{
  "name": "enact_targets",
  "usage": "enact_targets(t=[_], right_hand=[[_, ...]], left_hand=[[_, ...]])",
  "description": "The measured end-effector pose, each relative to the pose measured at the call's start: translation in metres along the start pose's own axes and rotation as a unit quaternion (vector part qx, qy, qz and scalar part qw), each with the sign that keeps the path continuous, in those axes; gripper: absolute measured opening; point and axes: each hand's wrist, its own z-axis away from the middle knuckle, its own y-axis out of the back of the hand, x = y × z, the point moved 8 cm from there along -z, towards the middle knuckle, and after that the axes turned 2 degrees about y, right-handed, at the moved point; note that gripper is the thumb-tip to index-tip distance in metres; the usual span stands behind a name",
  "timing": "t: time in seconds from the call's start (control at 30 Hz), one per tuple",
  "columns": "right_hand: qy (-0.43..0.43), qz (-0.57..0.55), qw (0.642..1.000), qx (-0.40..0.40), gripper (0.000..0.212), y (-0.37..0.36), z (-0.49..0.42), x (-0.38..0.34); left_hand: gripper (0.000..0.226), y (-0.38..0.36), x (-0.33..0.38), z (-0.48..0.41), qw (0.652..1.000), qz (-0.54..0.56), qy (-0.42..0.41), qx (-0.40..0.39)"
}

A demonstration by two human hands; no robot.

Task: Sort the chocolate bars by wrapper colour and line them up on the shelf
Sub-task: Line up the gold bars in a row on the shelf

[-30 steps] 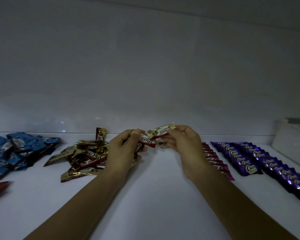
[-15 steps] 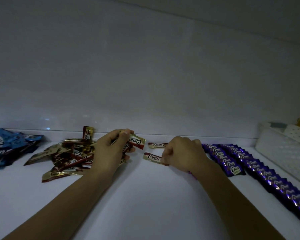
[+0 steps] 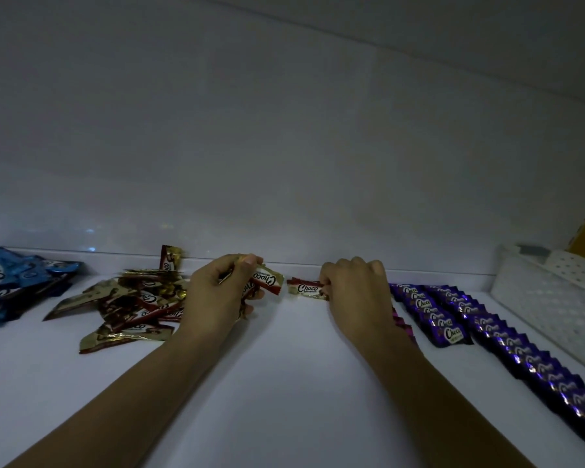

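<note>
Shelf (image 3: 284, 393): smooth white surface in dim light, with a low lip along the rear edge at the wall. Far left, blue bars (image 3: 14, 282) sit in a loose, crinkled heap cut by the frame edge. Next, gold-and-red pile (image 3: 129, 305): glossy foil oblongs with serrated ends, overlapping at all angles, one propped upright at the rear lip. Left hand (image 3: 213, 295) just beside the pile, grip closed round a small bundle (image 3: 267, 281) of the same wrappers, lifted off the shelf. Narrow gap, then lone bar (image 3: 306, 289) flat near the rear lip. Right hand (image 3: 355, 295) pinches its right end, fingers curled. Pink row (image 3: 402, 324) mostly hidden behind the right wrist. Purple rows (image 3: 434, 315), two, neatly shingled, run rear to front right. White perforated basket (image 3: 554, 298) far right. Widest stretch of shelf surface shows between the forearms.
</note>
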Motion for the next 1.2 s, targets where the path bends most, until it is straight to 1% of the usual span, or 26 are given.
enact_targets(t=[0.13,0.27,0.33,0.43,0.53,0.77,1.0,1.2], right_hand=[[0.004,-0.015,1.0,-0.008,0.027,-0.008,-0.002,0.001],[0.006,-0.05,0.999,0.003,0.03,-0.003,0.003,-0.002],[0.035,-0.068,0.997,-0.008,0.034,-0.002,0.005,-0.013],[0.079,-0.069,0.993,-0.049,0.039,-0.007,0.007,-0.032],[0.074,-0.05,0.994,-0.07,0.035,-0.011,0.008,-0.029],[0.055,-0.061,0.994,-0.068,0.036,-0.012,0.008,-0.021],[0.069,-0.072,0.992,-0.073,0.042,-0.015,0.008,-0.022],[0.081,-0.054,0.992,-0.075,0.04,-0.014,0.008,-0.023]], left_hand=[[0.018,0.0,0.001,0.0,1.0,0.005,-0.003,-0.004],[0.018,0.003,0.0,-0.002,1.0,0.004,0.001,-0.01],[0.019,0.003,-0.001,-0.003,1.0,0.007,0.004,-0.008],[0.019,0.002,-0.001,-0.003,1.0,0.009,0.002,-0.007],[0.019,0.003,-0.001,-0.004,1.0,0.007,-0.002,-0.006],[0.019,0.004,-0.001,-0.005,1.0,0.01,-0.002,-0.008],[0.018,0.003,-0.002,-0.005,1.0,0.01,-0.002,-0.008],[0.018,0.003,-0.002,-0.003,1.0,0.01,-0.006,-0.009]])
